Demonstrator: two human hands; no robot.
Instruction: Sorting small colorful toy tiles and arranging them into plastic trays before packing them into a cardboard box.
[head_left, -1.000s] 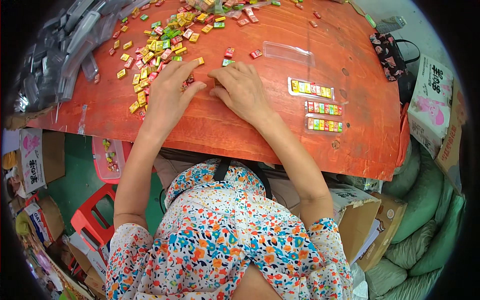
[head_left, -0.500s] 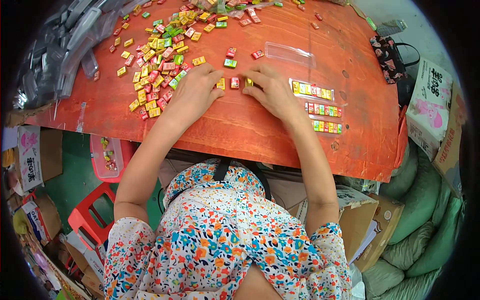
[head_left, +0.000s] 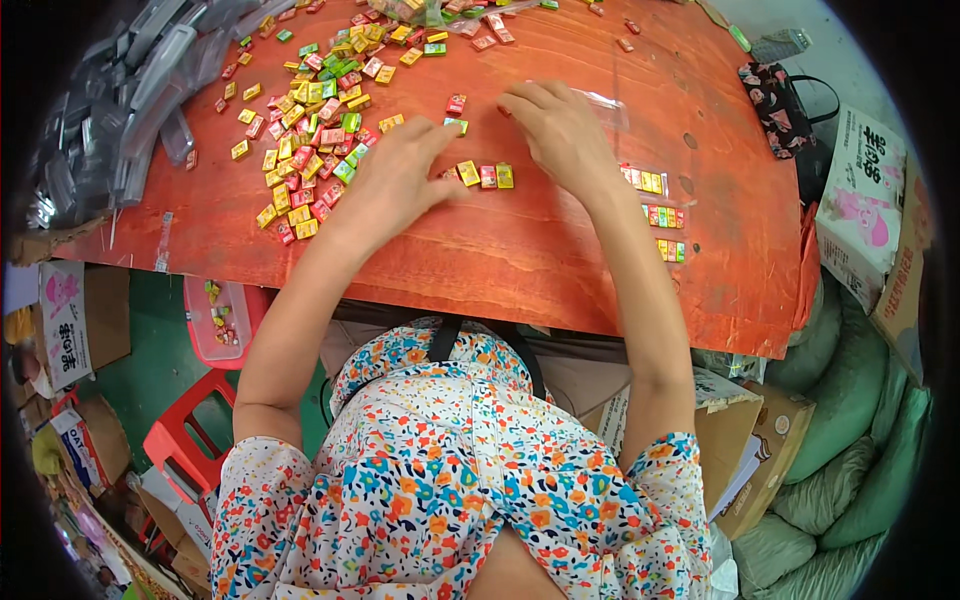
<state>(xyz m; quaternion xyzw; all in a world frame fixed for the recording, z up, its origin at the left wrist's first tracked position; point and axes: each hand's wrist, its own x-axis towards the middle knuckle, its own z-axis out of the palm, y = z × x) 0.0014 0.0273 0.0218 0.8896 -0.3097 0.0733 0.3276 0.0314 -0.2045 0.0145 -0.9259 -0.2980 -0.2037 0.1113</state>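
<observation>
Small candy-sized boxes stand in a short row on the red table: a yellow box (head_left: 468,173), a red box (head_left: 488,177) and another yellow box (head_left: 505,177). At the row's left end, my left hand (head_left: 400,180) is open, thumb apart from the fingers. Its thumb lies by a partly hidden box, and its fingertips come close to a green box (head_left: 457,126). Beyond that is a red box (head_left: 456,104). My right hand (head_left: 560,135) is open, fingers stretched out above the table right of the row. It partly covers an unfilled clear plastic tray (head_left: 608,108).
A large heap of small yellow, red and green boxes (head_left: 325,110) spreads across the left. Clear trays with rows of boxes (head_left: 664,217) lie at the right, partly behind my forearm. Stacked clear plastic cases (head_left: 150,90) fill the far left; a dark patterned bag (head_left: 775,110) is far right.
My right hand has let go of a yellow box at the row's right end and moved up and right. My left hand has opened, its fingers moving toward the green box.
</observation>
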